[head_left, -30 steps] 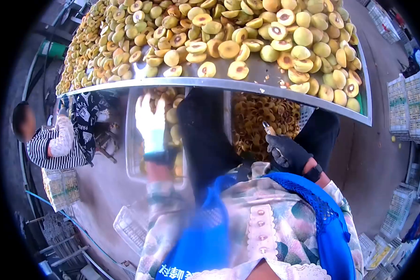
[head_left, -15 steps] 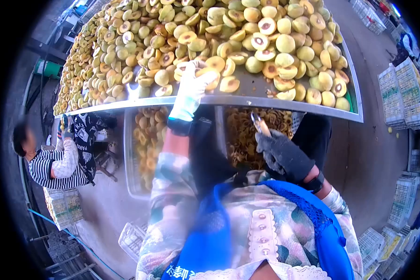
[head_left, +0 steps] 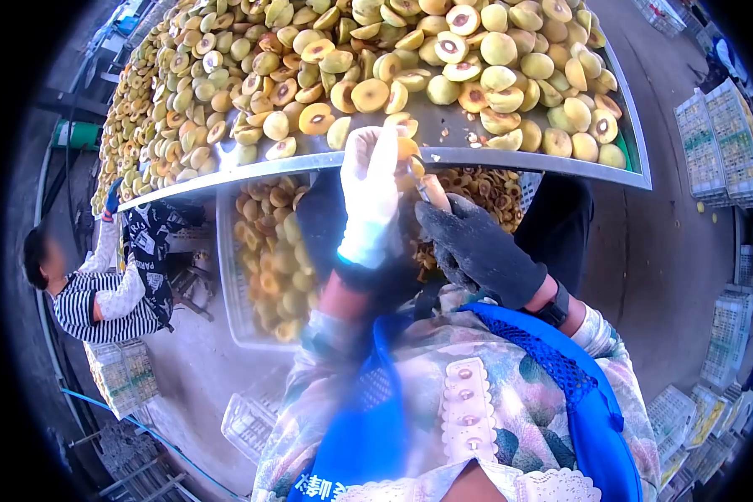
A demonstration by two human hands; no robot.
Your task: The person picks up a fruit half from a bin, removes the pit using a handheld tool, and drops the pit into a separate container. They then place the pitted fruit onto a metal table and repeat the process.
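My left hand [head_left: 370, 188], in a white glove, pinches a yellow peach half [head_left: 407, 149] just over the front rim of the metal sorting table [head_left: 527, 157]. In a dark glove, my right hand [head_left: 485, 251] is wrapped around the wooden handle of a small pitting tool [head_left: 434, 192]. The tool's metal end meets the fruit at my left fingertips; its exact shape is partly hidden. Beyond my hands, many halved peaches [head_left: 370, 95] lie heaped on the table, some cut side up with brown centres.
Below the rim, a pale crate [head_left: 228, 284] of peach halves stands left of my legs. Brown scraps [head_left: 495, 197] fill a container beneath my hands. At the left, another person [head_left: 113, 284] works at the same table. Stacked crates [head_left: 722, 146] stand at the right.
My left hand has drawn back from the heap towards me with a peach half. My right hand has moved left and up, bringing the tool to the fruit.
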